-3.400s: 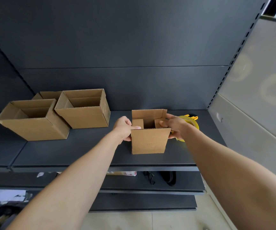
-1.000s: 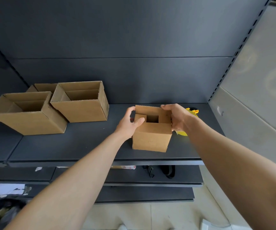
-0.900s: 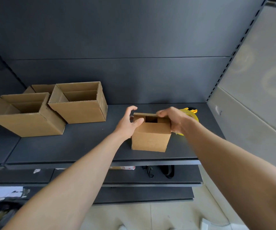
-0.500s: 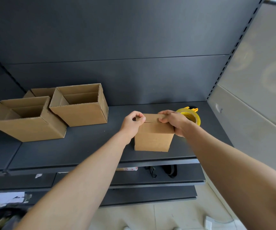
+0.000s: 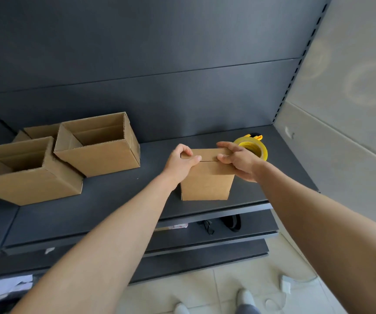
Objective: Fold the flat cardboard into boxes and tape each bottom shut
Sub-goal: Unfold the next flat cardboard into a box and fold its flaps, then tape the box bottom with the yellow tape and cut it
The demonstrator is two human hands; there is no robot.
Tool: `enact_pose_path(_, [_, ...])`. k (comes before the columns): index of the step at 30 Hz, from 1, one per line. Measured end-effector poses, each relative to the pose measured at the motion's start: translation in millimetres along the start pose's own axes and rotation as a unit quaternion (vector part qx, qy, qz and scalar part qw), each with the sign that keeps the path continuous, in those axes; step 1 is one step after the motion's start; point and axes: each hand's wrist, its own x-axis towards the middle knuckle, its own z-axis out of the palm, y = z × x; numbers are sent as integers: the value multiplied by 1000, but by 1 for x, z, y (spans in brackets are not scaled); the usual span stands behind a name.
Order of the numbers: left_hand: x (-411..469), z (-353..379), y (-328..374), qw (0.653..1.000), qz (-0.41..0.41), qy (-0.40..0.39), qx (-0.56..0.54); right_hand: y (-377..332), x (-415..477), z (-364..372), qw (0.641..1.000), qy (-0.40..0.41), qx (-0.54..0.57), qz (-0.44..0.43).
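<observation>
A small cardboard box stands on the dark shelf, its top flaps folded flat with a seam across the middle. My left hand grips the box's top left edge, thumb lying on the near flap and fingers curled over the far one. My right hand holds the top right edge, fingers spread over both flaps. A yellow roll of tape in its dispenser sits just behind my right hand.
Three open cardboard boxes stand at the shelf's left: one nearest, one at the far left, one behind them. Lower shelves hold dark items. A grey wall bounds the right side. Tiled floor lies below.
The box's upper flaps, standing open a few seconds ago, have been folded down flat. Both hands shifted from the box's sides onto its closed top.
</observation>
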Motion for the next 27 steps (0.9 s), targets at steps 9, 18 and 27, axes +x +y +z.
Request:
enact_pose_path(9, [2, 3, 6, 998, 3, 24, 60, 23, 33, -66, 886, 127, -443, 55])
enact_pose_path(18, [-1, 11, 12, 996, -27, 65, 57, 10, 41, -91, 775, 132, -614, -62])
enact_pose_path(27, [-2, 15, 18, 994, -30, 83, 62, -91, -27, -65, 861, 32, -473, -186])
